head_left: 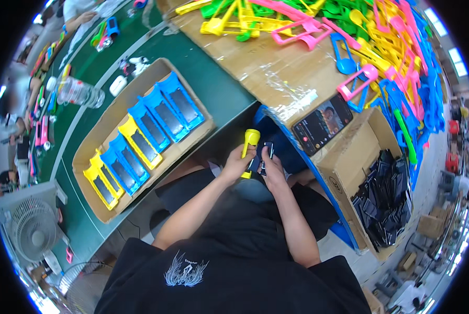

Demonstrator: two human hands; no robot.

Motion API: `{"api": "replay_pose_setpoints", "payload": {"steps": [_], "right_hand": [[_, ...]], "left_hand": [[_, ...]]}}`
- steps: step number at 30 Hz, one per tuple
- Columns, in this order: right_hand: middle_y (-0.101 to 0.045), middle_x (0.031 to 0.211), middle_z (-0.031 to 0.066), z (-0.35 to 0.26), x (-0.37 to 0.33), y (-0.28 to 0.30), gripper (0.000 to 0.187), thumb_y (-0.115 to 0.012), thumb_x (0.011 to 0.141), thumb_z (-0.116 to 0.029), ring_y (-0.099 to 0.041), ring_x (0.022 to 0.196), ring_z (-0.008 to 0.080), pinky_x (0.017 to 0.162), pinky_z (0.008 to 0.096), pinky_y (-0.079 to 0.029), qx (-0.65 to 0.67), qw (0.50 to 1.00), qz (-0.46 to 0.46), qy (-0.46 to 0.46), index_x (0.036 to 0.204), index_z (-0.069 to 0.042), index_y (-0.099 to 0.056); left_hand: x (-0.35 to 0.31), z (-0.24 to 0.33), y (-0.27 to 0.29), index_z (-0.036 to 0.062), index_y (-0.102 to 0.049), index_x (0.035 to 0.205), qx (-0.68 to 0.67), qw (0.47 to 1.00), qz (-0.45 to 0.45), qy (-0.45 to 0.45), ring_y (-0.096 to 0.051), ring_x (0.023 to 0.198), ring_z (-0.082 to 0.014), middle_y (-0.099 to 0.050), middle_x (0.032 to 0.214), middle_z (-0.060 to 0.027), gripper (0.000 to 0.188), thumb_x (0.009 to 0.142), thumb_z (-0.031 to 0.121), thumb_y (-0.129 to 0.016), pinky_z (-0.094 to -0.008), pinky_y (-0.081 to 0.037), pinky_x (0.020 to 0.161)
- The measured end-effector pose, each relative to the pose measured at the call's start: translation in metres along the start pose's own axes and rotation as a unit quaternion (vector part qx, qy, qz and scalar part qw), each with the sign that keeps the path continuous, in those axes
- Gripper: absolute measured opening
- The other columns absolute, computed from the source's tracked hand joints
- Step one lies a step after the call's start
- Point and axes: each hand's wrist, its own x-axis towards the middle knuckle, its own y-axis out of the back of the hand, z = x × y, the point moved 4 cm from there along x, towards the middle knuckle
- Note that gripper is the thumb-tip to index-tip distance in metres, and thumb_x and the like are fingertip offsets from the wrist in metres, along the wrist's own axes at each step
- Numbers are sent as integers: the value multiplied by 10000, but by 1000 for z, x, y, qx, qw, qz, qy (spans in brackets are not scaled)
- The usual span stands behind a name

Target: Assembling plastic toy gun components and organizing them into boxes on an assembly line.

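Note:
In front of my lap, my left hand [235, 165] is closed round a yellow plastic frame [252, 138] whose flared, cup-like end points up. Right beside it, my right hand [274, 170] pinches a small, flat black piece [268, 148] between thumb and fingers. The two things are close together; fingers partly hide both, and I cannot tell whether they touch. To the left, a cardboard tray [195, 137] holds a row of blue and yellow frames with dark panels in them. On the right, a cardboard box [339, 184] contains many loose black pieces [383, 201].
A lit phone [323, 124] lies on the cardboard surface [260, 68] at right, below a heap of pink, yellow, green and blue plastic frames [386, 52]. A clear bottle [80, 92] and a fan [35, 222] stand at left by the green table [226, 86]. Other people sit beyond it.

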Motion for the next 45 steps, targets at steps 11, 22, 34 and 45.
{"api": "replay_pose_setpoints", "payload": {"steps": [11, 22, 34, 45], "right_hand": [[-579, 755, -61, -11, 0, 4, 193, -741, 934, -280, -520, 656, 25, 559, 213, -393, -116, 992, 34, 48, 923, -112, -646], [-675, 711, 58, -16, 6, 12, 298, -741, 910, -290, -625, 644, 132, 614, 315, -486, -311, 917, 47, 243, 903, 4, -696], [-575, 683, -42, -18, 1, 12, 249, -771, 892, -285, -479, 549, 31, 482, 224, -353, -242, 957, 31, 158, 835, -68, -661], [-630, 725, -31, -28, -9, 1, 181, -728, 924, -200, -536, 615, 44, 568, 241, -417, -224, 947, 44, 225, 877, -26, -706]], "left_hand": [[11, -6, 3, 51, -603, 1169, 32, 995, 32, -90, -551, 767, -32, -603, 922, 35, 170, 1037, 154, -573, -198, -440, 658], [13, -7, 0, 5, -526, 1381, -40, 997, -48, -48, -639, 939, -57, -686, 1107, -33, 341, 1075, 155, -496, -226, -512, 834], [9, -2, -7, -7, -497, 1422, -104, 993, -57, -22, -666, 950, -87, -729, 1106, -71, 390, 1049, 101, -537, -236, -517, 858], [8, 0, -9, 3, -479, 1450, -163, 985, -50, -20, -663, 1010, -100, -716, 1166, -86, 431, 1037, 96, -560, -246, -509, 913]]}}
